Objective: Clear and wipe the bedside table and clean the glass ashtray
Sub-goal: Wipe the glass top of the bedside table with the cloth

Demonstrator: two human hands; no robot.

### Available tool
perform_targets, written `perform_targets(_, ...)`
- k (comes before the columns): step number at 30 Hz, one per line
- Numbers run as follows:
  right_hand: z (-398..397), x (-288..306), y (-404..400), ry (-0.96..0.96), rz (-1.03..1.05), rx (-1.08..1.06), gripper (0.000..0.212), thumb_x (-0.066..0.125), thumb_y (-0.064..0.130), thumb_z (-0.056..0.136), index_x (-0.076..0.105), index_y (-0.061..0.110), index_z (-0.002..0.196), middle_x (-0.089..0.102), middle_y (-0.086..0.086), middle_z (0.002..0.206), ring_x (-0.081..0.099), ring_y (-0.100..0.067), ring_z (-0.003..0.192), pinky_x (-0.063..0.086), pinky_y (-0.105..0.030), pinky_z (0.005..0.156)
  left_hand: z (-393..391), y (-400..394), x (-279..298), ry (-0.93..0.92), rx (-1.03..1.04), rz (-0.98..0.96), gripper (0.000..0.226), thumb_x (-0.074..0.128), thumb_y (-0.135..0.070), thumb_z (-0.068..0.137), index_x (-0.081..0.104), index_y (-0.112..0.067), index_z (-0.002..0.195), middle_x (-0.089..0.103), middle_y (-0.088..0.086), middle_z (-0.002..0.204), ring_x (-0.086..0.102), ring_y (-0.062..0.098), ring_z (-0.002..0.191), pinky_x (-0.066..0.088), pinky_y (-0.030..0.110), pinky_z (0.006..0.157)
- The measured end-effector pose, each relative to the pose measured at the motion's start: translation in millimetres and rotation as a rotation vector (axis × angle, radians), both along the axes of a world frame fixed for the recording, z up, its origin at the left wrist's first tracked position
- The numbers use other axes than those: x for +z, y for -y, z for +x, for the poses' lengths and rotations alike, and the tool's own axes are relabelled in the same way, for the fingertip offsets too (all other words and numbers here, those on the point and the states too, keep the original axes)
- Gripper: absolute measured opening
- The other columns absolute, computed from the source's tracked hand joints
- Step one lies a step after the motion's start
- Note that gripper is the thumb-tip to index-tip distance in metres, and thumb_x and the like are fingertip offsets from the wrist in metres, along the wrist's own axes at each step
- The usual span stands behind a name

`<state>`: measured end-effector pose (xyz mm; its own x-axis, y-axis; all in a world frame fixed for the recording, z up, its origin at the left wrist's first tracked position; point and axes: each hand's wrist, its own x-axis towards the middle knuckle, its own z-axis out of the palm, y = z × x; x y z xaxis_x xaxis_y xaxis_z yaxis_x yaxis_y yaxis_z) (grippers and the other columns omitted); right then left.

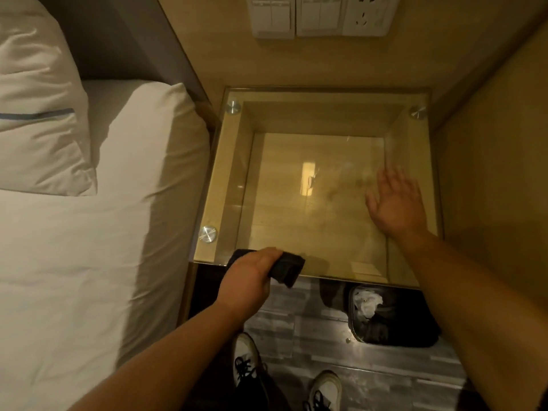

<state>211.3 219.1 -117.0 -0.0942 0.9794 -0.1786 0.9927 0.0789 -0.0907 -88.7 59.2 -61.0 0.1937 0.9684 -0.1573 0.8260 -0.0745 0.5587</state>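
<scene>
The bedside table [225, 161] has a glass top over a wooden frame, with round metal studs at its corners. Nothing stands on the glass, and no ashtray is in view. My left hand [249, 277] is at the table's front left edge, shut on a dark cloth [289, 269] that rests partly on the glass. My right hand [396, 203] is flat and open over the right side of the glass, fingers spread, holding nothing.
A bed with white sheet [89, 262] and pillow [38, 114] lies close on the left. A black bin [397, 318] holding crumpled white paper stands on the floor below the table's front edge. Wall switches and a socket [320, 16] sit above. My shoes [246, 363] are below.
</scene>
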Motion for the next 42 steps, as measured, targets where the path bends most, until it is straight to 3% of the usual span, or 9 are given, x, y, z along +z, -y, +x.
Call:
perform_targets(3, -0.7, -0.1, -0.1, 0.016, -0.008, -0.005, 0.068, 0.014, 0.052, 0.093, 0.016, 0.014, 0.150, 0.009, -0.009, 0.159, 0.007, -0.024, 0.146, 0.006, -0.045, 0.117, 5.7, -58.2, 11.6, 0.121, 0.240, -0.063, 0.047, 0.051, -0.004, 0.087, 0.055, -0.026, 0.129, 0.067, 0.002, 0.115, 0.062, 0.019, 0.099, 0.043, 0.023, 0.080)
perform_targets(7, -0.2, -2.4, -1.9, 0.050, -0.034, -0.021, 0.070, 0.012, 0.054, 0.092, 0.012, 0.016, 0.150, 0.008, -0.008, 0.159, 0.004, -0.023, 0.146, 0.006, -0.046, 0.118, 28.0, -171.0, 19.5, 0.167, 0.347, 0.045, 0.043, 0.046, -0.005, 0.092, 0.054, -0.022, 0.130, 0.066, 0.006, 0.113, 0.062, 0.022, 0.097, 0.045, 0.027, 0.076)
perform_targets(10, 0.3, -5.4, -1.8, 0.056, -0.014, -0.020, 0.068, 0.021, 0.053, 0.092, 0.016, 0.016, 0.149, 0.016, -0.009, 0.158, 0.011, -0.025, 0.145, 0.011, -0.048, 0.117, 52.6, -266.4, 14.6, 0.062, 0.254, 0.147, 0.043, 0.044, -0.003, 0.092, 0.054, -0.020, 0.130, 0.064, 0.009, 0.116, 0.060, 0.025, 0.103, 0.043, 0.027, 0.076)
perform_targets(15, 0.6, -12.4, -1.6, 0.072, -0.003, -0.039, 0.066, 0.020, 0.052, 0.093, 0.005, 0.020, 0.149, 0.008, -0.004, 0.159, 0.000, -0.019, 0.145, 0.004, -0.042, 0.117, 95.3, -386.8, -10.0, -0.155, -0.032, 0.115, 0.048, 0.041, -0.004, 0.091, 0.045, -0.016, 0.137, 0.054, 0.015, 0.130, 0.052, 0.032, 0.115, 0.045, 0.041, 0.095)
perform_targets(17, 1.0, -12.1, -1.1, 0.069, 0.012, -0.027, 0.065, 0.020, 0.051, 0.094, 0.007, 0.018, 0.149, 0.009, -0.005, 0.159, -0.002, -0.018, 0.145, 0.002, -0.042, 0.116, 110.3, -397.3, -28.2, -0.278, -0.113, 0.120, 0.053, 0.040, -0.003, 0.091, 0.037, -0.011, 0.143, 0.045, 0.017, 0.140, 0.045, 0.033, 0.125, 0.034, 0.044, 0.106)
perform_targets(21, 0.3, -9.3, -1.4, 0.081, 0.030, -0.017, 0.065, 0.020, 0.050, 0.094, 0.019, 0.014, 0.148, 0.015, -0.009, 0.158, 0.003, -0.021, 0.146, 0.005, -0.044, 0.117, 114.3, -385.4, -53.2, -0.340, -0.151, 0.184, 0.060, 0.042, -0.006, 0.091, 0.024, -0.009, 0.148, 0.024, 0.013, 0.155, 0.021, 0.026, 0.142, 0.008, 0.042, 0.116)
perform_targets(27, -0.7, -7.2, -4.2, 0.039, -0.002, -0.035, 0.066, 0.023, 0.047, 0.092, 0.015, 0.016, 0.149, 0.012, -0.006, 0.159, 0.001, -0.017, 0.145, 0.003, -0.043, 0.117, 107.2, -298.8, -49.7, -0.288, -0.209, 0.194, 0.063, 0.049, -0.008, 0.087, 0.029, -0.011, 0.147, 0.030, 0.013, 0.153, 0.025, 0.026, 0.140, 0.007, 0.040, 0.116)
perform_targets(34, -1.6, 1.8, 0.3, -0.003, 0.021, 0.003, 0.066, 0.019, 0.039, 0.088, 0.023, 0.011, 0.148, 0.018, -0.008, 0.158, 0.010, -0.022, 0.146, 0.004, -0.043, 0.118, 93.8, -107.6, -39.7, -0.168, -0.251, 0.123, 0.060, 0.054, -0.011, 0.084, 0.038, -0.008, 0.142, 0.039, 0.015, 0.148, 0.031, 0.028, 0.139, 0.004, 0.040, 0.114)
perform_targets(42, 10.0, 5.8, 4.9, -0.078, -0.016, 0.049, 0.058, 0.026, 0.032, 0.096, 0.017, 0.011, 0.149, 0.012, -0.010, 0.159, 0.004, -0.022, 0.146, 0.003, -0.042, 0.118, 92.4, -7.5, -40.6, -0.258, -0.212, 0.049, 0.062, 0.051, -0.018, 0.090, 0.027, -0.016, 0.147, 0.026, 0.006, 0.155, 0.016, 0.019, 0.144, -0.005, 0.036, 0.116)
